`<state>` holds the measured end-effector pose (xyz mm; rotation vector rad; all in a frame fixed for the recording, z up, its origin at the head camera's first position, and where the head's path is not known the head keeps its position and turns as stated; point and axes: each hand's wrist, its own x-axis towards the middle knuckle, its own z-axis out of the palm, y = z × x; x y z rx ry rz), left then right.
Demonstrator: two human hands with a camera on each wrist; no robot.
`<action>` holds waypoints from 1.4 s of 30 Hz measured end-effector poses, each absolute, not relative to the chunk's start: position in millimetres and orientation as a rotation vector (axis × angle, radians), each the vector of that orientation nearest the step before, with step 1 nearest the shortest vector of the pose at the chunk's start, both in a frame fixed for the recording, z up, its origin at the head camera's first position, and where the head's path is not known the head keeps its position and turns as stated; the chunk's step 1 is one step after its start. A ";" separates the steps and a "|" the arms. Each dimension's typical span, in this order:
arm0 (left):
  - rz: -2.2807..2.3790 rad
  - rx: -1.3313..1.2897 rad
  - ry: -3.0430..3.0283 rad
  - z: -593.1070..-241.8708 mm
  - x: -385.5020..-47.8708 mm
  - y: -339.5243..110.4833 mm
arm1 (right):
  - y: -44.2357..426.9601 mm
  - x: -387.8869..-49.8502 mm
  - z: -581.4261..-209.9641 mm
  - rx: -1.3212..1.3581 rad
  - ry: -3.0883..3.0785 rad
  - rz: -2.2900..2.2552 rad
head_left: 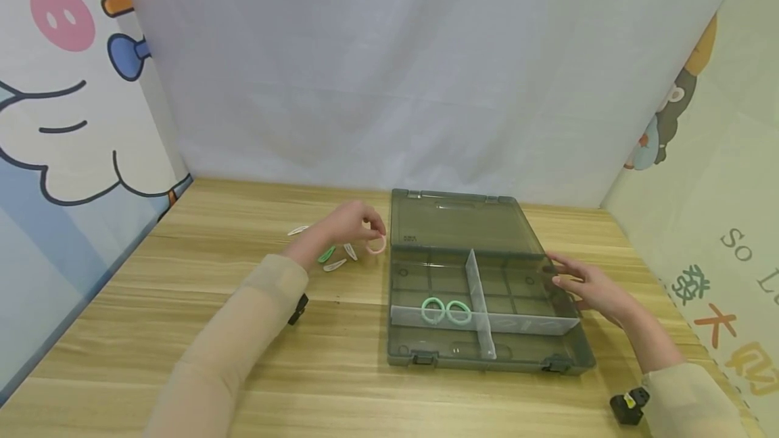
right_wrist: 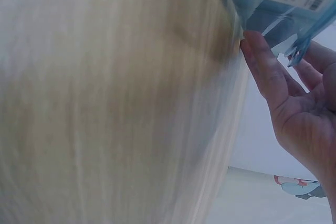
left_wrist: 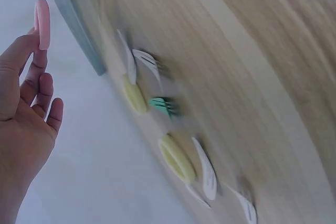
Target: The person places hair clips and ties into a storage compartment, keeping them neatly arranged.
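My left hand [head_left: 356, 222] pinches a pink hair tie [head_left: 376, 246] between thumb and fingers, just left of the box; it stands upright at the fingertips in the left wrist view. The translucent grey divided storage box [head_left: 489, 365] lies with its lid [head_left: 462, 222] folded back. At its right side, my right hand [head_left: 593, 293] holds the wall, thumb near the rim and fingers low on the outside. Two green hair ties [head_left: 433, 311] lie side by side in the back left compartment, against the divider.
Left of the box lie several white hair clips [head_left: 335, 265], a green hair clip [head_left: 326, 255], and two yellow hair ties [left_wrist: 177, 159], seen in the left wrist view. Pale dividers [head_left: 517, 323] split the box into compartments. A white cloth [head_left: 377, 86] hangs behind the wooden table [head_left: 304, 384].
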<state>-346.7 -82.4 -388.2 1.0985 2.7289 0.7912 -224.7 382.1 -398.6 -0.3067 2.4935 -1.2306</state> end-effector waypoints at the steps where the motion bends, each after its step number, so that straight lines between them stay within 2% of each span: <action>1: 0.782 1.131 2.734 -386.9 -346.2 -81.3 | 382.1 -224.6 -398.7 -0.305 2.491 -1.232; 20: 0.649 1.441 2.742 -360.8 -322.8 -59.1 | 382.0 -222.9 -399.2 -0.321 2.490 -1.246; 29: 0.599 1.653 2.694 -362.8 -313.8 -41.5 | 381.9 -223.5 -398.3 -0.317 2.490 -1.241; 42: 0.489 1.619 2.585 -373.7 -298.4 -21.8 | 381.9 -223.6 -398.5 -0.311 2.487 -1.244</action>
